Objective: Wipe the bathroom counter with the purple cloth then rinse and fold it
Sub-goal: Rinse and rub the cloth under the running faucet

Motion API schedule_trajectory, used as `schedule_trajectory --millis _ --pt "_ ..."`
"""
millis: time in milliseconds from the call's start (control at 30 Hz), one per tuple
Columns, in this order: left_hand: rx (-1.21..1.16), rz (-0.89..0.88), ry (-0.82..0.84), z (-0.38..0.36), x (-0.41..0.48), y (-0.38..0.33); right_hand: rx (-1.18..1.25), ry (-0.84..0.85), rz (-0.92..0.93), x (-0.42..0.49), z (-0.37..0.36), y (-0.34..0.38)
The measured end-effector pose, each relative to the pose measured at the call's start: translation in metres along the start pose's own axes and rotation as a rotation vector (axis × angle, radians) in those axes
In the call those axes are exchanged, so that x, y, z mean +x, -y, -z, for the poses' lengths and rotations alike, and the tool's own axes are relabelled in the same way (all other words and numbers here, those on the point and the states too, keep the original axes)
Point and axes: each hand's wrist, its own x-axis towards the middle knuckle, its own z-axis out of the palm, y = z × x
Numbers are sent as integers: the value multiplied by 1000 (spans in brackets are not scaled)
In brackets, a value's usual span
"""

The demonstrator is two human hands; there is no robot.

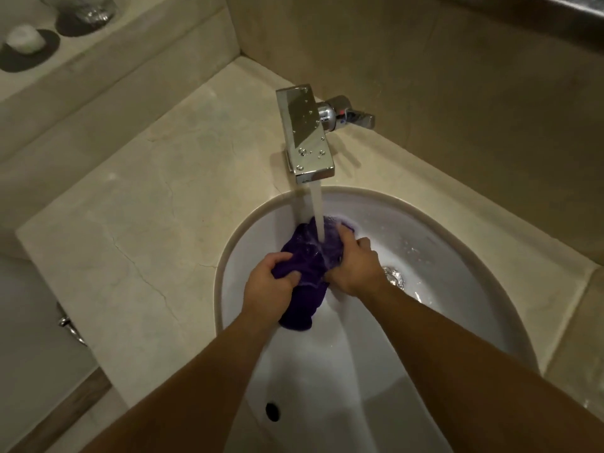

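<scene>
The purple cloth [305, 256] is bunched up and wet inside the white sink [457, 256], right under the running stream of water [316, 210] from the chrome faucet [305, 132]. My left hand [269, 284] grips the cloth's near left part. My right hand [354, 266] grips its right side, fingers curled over the top. A tail of cloth hangs down below my left hand. The beige stone counter [147, 223] spreads to the left of the sink.
The faucet handle [356, 117] sticks out to the right of the spout. The sink drain [394, 277] lies just right of my right hand, the overflow hole [272, 411] near the front. On a raised ledge at the far left stand a white round object [26, 39] and a glass [93, 9] on dark coasters.
</scene>
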Motion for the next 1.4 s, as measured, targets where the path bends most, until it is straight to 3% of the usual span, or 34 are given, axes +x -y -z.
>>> schedule_trajectory --millis 100,200,300,400,467,600,667,733,900,1100,1400 --pt "-262 168 35 -16 -3 9 313 0 6 5 -9 3" --pt "-447 271 57 -26 -3 6 499 -36 -100 5 -1 -2" --pt "-521 201 67 -23 3 -12 601 -178 -134 4 27 -6" --pt "-475 66 -47 -17 20 -31 592 -253 -136 6 53 -12" --pt "-340 -63 -153 -16 29 -38 504 -213 -104 9 57 -16" --pt "325 -488 -184 -21 30 -25 100 -201 127 2 30 -33" --pt "654 -681 -199 -25 36 -9 195 -250 194 -6 12 -37" --pt "815 -777 -248 -30 45 3 408 -282 166 -6 -7 -36" --pt "817 -827 -289 -54 67 24 550 -470 222 16 -35 -14" --pt "1065 -783 -387 -73 82 33 272 -685 189 48 -51 -19" --pt "1182 -743 -398 -82 84 19 117 -724 156 59 -42 -26"
